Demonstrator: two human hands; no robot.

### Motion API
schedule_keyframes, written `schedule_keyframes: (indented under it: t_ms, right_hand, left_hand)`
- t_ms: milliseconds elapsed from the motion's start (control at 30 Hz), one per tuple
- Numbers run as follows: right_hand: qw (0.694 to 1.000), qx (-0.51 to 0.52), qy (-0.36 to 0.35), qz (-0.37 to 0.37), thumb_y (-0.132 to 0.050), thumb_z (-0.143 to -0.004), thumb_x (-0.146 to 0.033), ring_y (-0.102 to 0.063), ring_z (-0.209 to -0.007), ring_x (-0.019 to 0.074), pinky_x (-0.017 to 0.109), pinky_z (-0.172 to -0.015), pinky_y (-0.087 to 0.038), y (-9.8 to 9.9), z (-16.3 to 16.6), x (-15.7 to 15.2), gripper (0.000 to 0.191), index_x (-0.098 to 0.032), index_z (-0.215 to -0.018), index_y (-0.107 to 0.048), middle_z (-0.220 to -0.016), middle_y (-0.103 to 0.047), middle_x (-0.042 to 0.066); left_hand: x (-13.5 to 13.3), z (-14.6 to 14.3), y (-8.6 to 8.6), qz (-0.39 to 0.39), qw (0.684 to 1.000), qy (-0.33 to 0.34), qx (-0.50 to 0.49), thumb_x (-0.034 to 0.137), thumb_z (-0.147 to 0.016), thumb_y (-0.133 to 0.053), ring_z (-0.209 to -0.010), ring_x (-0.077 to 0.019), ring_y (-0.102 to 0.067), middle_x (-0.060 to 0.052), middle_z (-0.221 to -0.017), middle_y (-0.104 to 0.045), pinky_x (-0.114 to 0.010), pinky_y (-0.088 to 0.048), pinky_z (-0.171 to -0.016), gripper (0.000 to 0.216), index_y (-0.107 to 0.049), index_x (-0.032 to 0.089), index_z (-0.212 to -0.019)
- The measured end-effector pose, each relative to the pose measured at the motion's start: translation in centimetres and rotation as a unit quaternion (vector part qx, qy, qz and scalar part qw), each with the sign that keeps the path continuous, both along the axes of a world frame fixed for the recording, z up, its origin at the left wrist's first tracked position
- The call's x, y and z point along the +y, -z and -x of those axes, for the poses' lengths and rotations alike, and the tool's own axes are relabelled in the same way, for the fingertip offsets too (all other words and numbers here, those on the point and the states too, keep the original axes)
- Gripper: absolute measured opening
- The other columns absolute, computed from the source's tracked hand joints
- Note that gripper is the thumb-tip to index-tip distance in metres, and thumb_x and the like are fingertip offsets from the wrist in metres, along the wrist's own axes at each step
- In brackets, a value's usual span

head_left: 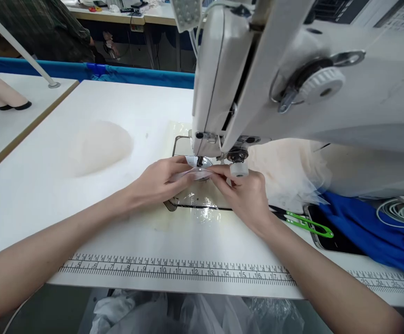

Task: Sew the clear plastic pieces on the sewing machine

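Observation:
A white sewing machine (292, 79) stands on a white table (48, 185). Under its needle (199, 161) lies a small, thin, sheer piece of fabric (196, 174) on the metal plate (195, 199). My left hand (158, 183) pinches the piece from the left, fingers closed on it. From the right, my right hand (246, 195) pinches the same piece close to the presser foot. Both hands rest on the plate. How much of the fabric lies beneath the fingers is hidden.
A pale mound of sheer fabric (99, 146) lies at left. More cream tulle (288, 171) is bunched under the machine arm. Green-handled snips (306, 225), a phone (330, 236), blue cloth (379, 232) and a coiled cable (400, 211) sit right. A printed ruler (174, 269) lines the front edge.

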State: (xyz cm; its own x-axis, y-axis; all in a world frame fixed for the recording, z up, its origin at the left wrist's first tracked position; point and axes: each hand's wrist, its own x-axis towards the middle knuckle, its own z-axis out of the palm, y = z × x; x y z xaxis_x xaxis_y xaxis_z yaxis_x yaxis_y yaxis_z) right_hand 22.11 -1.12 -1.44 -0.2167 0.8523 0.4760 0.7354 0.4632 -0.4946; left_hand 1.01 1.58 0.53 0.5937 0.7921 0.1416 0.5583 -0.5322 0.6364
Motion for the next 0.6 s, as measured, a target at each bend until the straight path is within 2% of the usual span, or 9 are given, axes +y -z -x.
schedule_keyframes:
  t_ms: [67, 167, 300, 367, 467, 533, 600]
  right_hand:
    - [1.0, -0.015, 0.008, 0.005, -0.05, -0.095, -0.034, -0.04, -0.047, 0.0091, 0.025, -0.045, -0.027, 0.0, 0.0, 0.1, 0.033, -0.02, -0.081, -0.076, -0.054, -0.058, -0.001]
    - [0.999, -0.037, 0.011, 0.0, -0.05, -0.095, -0.036, -0.037, -0.045, 0.0093, 0.025, -0.045, -0.025, -0.1, 0.0, 0.0, 0.035, -0.019, -0.078, -0.076, -0.05, -0.053, -0.002]
    - [0.998, -0.06, -0.003, -0.005, -0.05, -0.096, -0.037, -0.041, -0.044, 0.0098, 0.025, -0.045, -0.028, -0.1, -0.1, -0.2, 0.035, -0.02, -0.081, -0.077, -0.052, -0.058, -0.001]
    - [0.997, -0.074, -0.035, -0.017, -0.051, -0.096, -0.031, -0.05, -0.049, 0.0106, 0.025, -0.049, -0.033, -0.1, -0.2, -0.5, 0.03, -0.023, -0.084, -0.077, -0.059, -0.066, -0.001]
    - [0.987, -0.118, -0.084, -0.063, -0.054, -0.092, -0.02, -0.062, -0.069, 0.0138, 0.027, -0.059, -0.041, -0.2, -0.3, -1.1, 0.022, -0.023, -0.087, -0.075, -0.081, -0.075, -0.001]
    - [0.979, -0.156, -0.095, -0.094, -0.057, -0.09, -0.017, -0.064, -0.082, 0.0166, 0.03, -0.065, -0.042, -0.3, -0.2, -1.6, 0.019, -0.022, -0.085, -0.074, -0.095, -0.076, 0.0]
    - [0.972, -0.18, -0.097, -0.116, -0.059, -0.088, -0.013, -0.063, -0.087, 0.018, 0.032, -0.069, -0.041, -0.4, -0.1, -1.9, 0.018, -0.022, -0.083, -0.074, -0.1, -0.076, -0.002]
  left_hand:
    - [0.2, 0.1, 0.0, 0.003, 1.0, 0.017, 0.006, 0.039, -0.095, -0.045, -0.072, -0.0155, -0.059, -0.004, -0.085, -0.059, -0.029, -0.05, -0.063, 0.033, -0.071, 0.019, -0.095]
    - [0.4, 0.3, 0.1, 0.003, 1.0, 0.018, 0.011, 0.042, -0.096, -0.044, -0.07, -0.0136, -0.058, -0.003, -0.082, -0.055, -0.028, -0.049, -0.064, 0.036, -0.073, 0.021, -0.098]
    - [0.6, 0.7, 0.2, -0.035, 0.998, 0.025, 0.038, 0.041, -0.099, -0.039, -0.066, -0.0116, -0.055, -0.002, -0.083, -0.055, -0.027, -0.046, -0.062, 0.039, -0.074, 0.023, -0.098]
    - [0.4, 0.9, 0.3, -0.087, 0.993, 0.049, 0.069, 0.038, -0.099, -0.039, -0.062, -0.0099, -0.053, -0.002, -0.088, -0.057, -0.025, -0.042, -0.057, 0.037, -0.073, 0.026, -0.101]
    - [-0.3, 1.3, 0.6, -0.204, 0.967, 0.086, 0.124, 0.032, -0.097, -0.042, -0.063, -0.0118, -0.051, -0.003, -0.09, -0.059, -0.025, -0.037, -0.053, 0.031, -0.069, 0.032, -0.113]
    - [-1.0, 1.5, 0.8, -0.29, 0.938, 0.11, 0.156, 0.028, -0.096, -0.043, -0.074, -0.0166, -0.054, -0.005, -0.096, -0.062, -0.029, -0.04, -0.059, 0.033, -0.064, 0.032, -0.121]
    - [-1.7, 1.5, 1.0, -0.353, 0.909, 0.119, 0.186, 0.025, -0.095, -0.044, -0.091, -0.0213, -0.056, -0.005, -0.109, -0.066, -0.034, -0.042, -0.07, 0.036, -0.059, 0.028, -0.128]
